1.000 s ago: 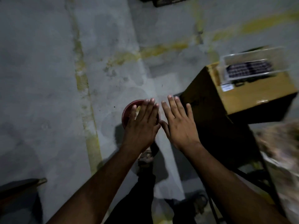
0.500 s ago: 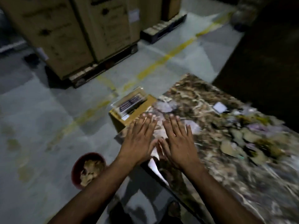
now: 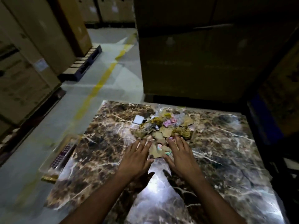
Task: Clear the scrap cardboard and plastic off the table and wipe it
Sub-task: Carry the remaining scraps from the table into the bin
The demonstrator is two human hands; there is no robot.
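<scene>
Both flat hands, left (image 3: 137, 156) and right (image 3: 179, 155), flank scrap pile (image 3: 163, 126).

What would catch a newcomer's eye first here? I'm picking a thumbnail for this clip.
First, the scrap pile of torn cardboard, crumpled plastic and pink bits, heaped toward the far middle of the glossy marble-patterned table. Next, the left hand and right hand, fingers spread, reaching side by side at the pile's near edge. Behind, tall cardboard boxes loom in shadow.

Both forearms reach toward 12 o'clock, left grip (image 3: 137, 156) and right grip (image 3: 179, 155) side by side, palms down, fingers straight and spread.
</scene>
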